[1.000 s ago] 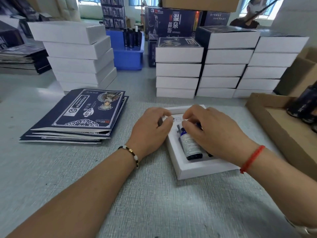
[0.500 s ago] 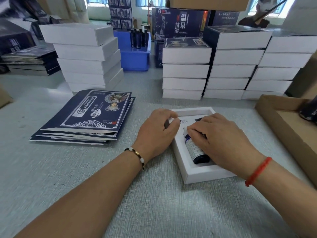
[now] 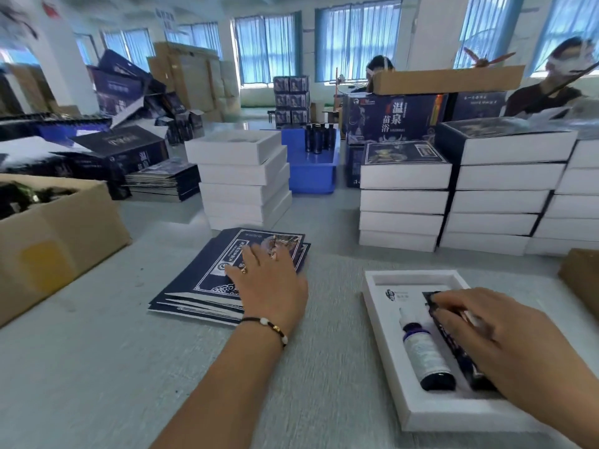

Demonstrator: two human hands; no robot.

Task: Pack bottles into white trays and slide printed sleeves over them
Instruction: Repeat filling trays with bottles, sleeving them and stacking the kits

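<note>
White tray (image 3: 385, 348), rectangular, matte, sat on grey textured table (image 3: 97, 367) at right. Dark round bottle (image 3: 426, 353) with pale label lay in its left slot; flat dark pack (image 3: 453, 338) beside it under right hand (image 3: 505, 338), fingers flat, pressing. Left hand (image 3: 269, 280) rested open, fingers spread, on stack of flat navy printed sleeves (image 3: 194, 286) left of tray.

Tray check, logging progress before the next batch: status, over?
Left hand flat on the sleeve stack. Right hand pressing the dark packet into the white tray, beside the bottle. Nothing in the way.
</note>
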